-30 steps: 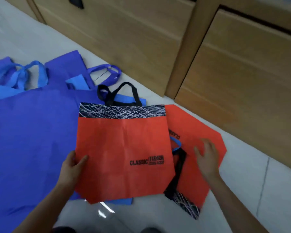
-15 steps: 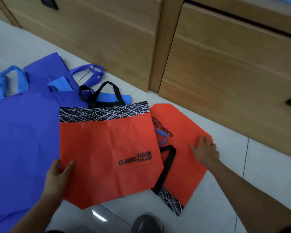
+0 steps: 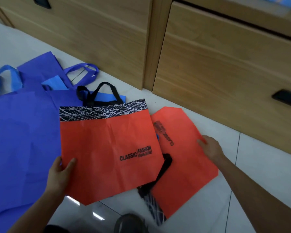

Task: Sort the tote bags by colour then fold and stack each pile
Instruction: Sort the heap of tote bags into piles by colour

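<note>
- At the far left, violet-blue tote bags (image 3: 20, 140) lie spread flat on the pale tiled floor (image 3: 262, 174). Lighter blue bags (image 3: 55, 83) and looped handles peek out along their far edge.
- Our left hand (image 3: 60, 172) pinches the near left edge of an orange tote bag (image 3: 107, 148), thumb on the front and fingers behind.
- This bag sits centre, overlapping the blue pile. Its black, white-scribbled band and black handles (image 3: 99, 93) point away from us.
- We judge the bag very light and thin: a limp, papery fabric that keeps creases, so it should fold crisply along lines pressed into it.
- Pinched at one edge, it will likely droop and twist. Two corners, or the doubled band near the handles, look like the firmer places to take hold.
- A second orange bag (image 3: 183, 157) lies flat on the floor just right of the first, partly tucked under it, with its patterned band nearest us.
- Our right hand (image 3: 210, 148) rests at that bag's right edge, thumb on top. The fingers are hidden, so we cannot tell whether it grips or only presses.
- The glossy tile looks slick, so we expect a bag to slide unless pinned while folding.
- Beyond, wooden drawers (image 3: 225, 73) fill the far right.
</note>
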{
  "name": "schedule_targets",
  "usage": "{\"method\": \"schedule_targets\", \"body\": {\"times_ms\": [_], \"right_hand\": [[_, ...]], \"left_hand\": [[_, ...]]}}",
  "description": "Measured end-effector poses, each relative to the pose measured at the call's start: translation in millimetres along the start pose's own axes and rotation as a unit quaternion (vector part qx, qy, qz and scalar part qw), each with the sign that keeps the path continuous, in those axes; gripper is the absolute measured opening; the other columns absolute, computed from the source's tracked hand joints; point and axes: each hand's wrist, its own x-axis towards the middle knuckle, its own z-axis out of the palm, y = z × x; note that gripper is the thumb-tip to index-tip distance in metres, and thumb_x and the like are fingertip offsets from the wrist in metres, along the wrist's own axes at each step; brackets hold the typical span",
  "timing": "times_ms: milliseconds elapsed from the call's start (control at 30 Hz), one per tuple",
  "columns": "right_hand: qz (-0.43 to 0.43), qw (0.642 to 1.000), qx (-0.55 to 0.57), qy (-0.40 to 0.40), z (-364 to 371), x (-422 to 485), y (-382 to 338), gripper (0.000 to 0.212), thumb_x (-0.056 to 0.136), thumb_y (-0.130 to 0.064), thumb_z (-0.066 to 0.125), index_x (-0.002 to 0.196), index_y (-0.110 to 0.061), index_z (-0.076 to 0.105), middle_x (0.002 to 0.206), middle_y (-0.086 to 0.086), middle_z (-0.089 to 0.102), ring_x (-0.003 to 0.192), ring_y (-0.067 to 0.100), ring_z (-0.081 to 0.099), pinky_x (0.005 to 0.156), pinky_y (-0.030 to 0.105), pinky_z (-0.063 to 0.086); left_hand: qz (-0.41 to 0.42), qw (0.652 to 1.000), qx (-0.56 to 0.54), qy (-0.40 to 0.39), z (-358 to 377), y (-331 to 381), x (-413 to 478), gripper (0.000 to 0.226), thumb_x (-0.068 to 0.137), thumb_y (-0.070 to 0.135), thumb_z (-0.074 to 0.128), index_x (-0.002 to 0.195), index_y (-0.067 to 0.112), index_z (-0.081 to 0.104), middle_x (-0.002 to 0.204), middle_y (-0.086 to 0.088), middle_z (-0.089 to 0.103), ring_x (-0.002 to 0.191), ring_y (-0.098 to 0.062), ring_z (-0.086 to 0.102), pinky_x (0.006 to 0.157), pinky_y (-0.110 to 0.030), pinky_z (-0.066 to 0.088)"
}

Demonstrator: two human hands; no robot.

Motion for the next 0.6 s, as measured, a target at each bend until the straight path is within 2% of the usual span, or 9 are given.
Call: {"method": "schedule_targets", "body": {"times_ms": [133, 200, 267, 333, 433, 467, 533, 567, 600], "right_hand": [[-0.018, 0.987, 0.068, 0.145, -61, -47, 31, 0.034, 0.096, -0.029, 0.051, 0.102, 0.001, 0.065, 0.094, 0.023, 0.067, 0.087, 0.035, 0.061, 0.071, 0.032, 0.039], [-0.005, 0.975, 0.15, 0.164, -90, -78, 46, 0.032, 0.092, -0.027, 0.057, 0.098, 0.003, 0.066, 0.086, 0.026, 0.065, 0.074, 0.024, 0.055, 0.063, 0.018, 0.04], [0.049, 0.947, 0.245, 0.2, -106, -106, 61, 0.02, 0.089, -0.028, 0.061, 0.09, -0.011, 0.072, 0.096, 0.032, 0.064, 0.066, 0.01, 0.051, 0.052, 0.006, 0.037], [0.107, 0.901, 0.356, 0.225, -107, -132, 68, 0.016, 0.079, -0.046, 0.069, 0.084, -0.03, 0.073, 0.107, 0.028, 0.064, 0.059, -0.003, 0.053, 0.053, 0.004, 0.041], [0.15, 0.815, 0.514, 0.221, -67, -147, 76, 0.09, 0.042, -0.067, 0.079, 0.114, -0.015, 0.066, 0.092, -0.004, 0.072, 0.068, -0.003, 0.06, 0.068, 0.014, 0.051], [0.162, 0.797, 0.542, 0.212, -48, -152, 62, 0.091, 0.049, -0.061, 0.079, 0.121, -0.01, 0.06, 0.087, -0.01, 0.072, 0.069, -0.002, 0.061, 0.07, 0.015, 0.052], [0.142, 0.777, 0.584, 0.189, -8, -161, 20, 0.03, 0.081, -0.035, 0.068, 0.107, -0.021, 0.069, 0.085, -0.014, 0.069, 0.071, -0.001, 0.057, 0.07, 0.014, 0.05], [0.142, 0.78, 0.576, 0.197, 10, -162, 1, 0.016, 0.09, -0.022, 0.06, 0.089, -0.028, 0.075, 0.077, -0.016, 0.067, 0.068, -0.002, 0.053, 0.065, 0.011, 0.047], [0.155, 0.779, 0.568, 0.216, 27, -162, -12, 0.03, 0.093, -0.016, 0.056, 0.075, -0.031, 0.075, 0.067, -0.018, 0.064, 0.063, -0.004, 0.05, 0.059, 0.01, 0.044]], "left_hand": [[-0.005, 1.0, -0.006, -0.01, 7, 7, -3, 0.015, 0.092, 0.017, 0.057, 0.106, 0.012, 0.053, 0.098, -0.009, 0.06, 0.079, -0.021, 0.057, 0.078, -0.039, 0.045], [-0.011, 1.0, -0.006, -0.024, 9, 10, -4, 0.018, 0.092, 0.017, 0.057, 0.109, 0.013, 0.053, 0.104, -0.012, 0.061, 0.089, -0.026, 0.058, 0.083, -0.044, 0.047], [-0.02, 0.999, -0.006, -0.037, 11, 12, -5, 0.02, 0.092, 0.017, 0.057, 0.111, 0.011, 0.053, 0.106, -0.012, 0.06, 0.092, -0.027, 0.057, 0.085, -0.045, 0.047], [-0.027, 0.999, -0.012, -0.041, 11, 11, -6, 0.02, 0.092, 0.018, 0.057, 0.111, 0.011, 0.053, 0.107, -0.012, 0.06, 0.091, -0.026, 0.057, 0.085, -0.044, 0.047], [-0.045, 0.998, -0.025, -0.046, 13, 7, -10, 0.02, 0.092, 0.02, 0.058, 0.11, 0.013, 0.054, 0.11, -0.013, 0.062, 0.092, -0.026, 0.059, 0.086, -0.046, 0.048], [-0.053, 0.997, -0.031, -0.05, 14, 5, -11, 0.021, 0.091, 0.021, 0.058, 0.11, 0.013, 0.054, 0.112, -0.014, 0.062, 0.095, -0.028, 0.06, 0.088, -0.048, 0.048], [-0.074, 0.994, -0.052, -0.059, 17, 1, -13, 0.024, 0.091, 0.023, 0.059, 0.112, 0.014, 0.054, 0.115, -0.014, 0.062, 0.1, -0.03, 0.06, 0.09, -0.049, 0.048], [-0.079, 0.993, -0.067, -0.064, 19, 1, -16, 0.024, 0.091, 0.022, 0.058, 0.114, 0.015, 0.054, 0.117, -0.014, 0.061, 0.101, -0.029, 0.06, 0.091, -0.049, 0.048], [-0.078, 0.992, -0.077, -0.066, 20, 1, -18, 0.023, 0.092, 0.021, 0.056, 0.115, 0.015, 0.053, 0.119, -0.013, 0.06, 0.102, -0.029, 0.059, 0.09, -0.047, 0.047]]}}
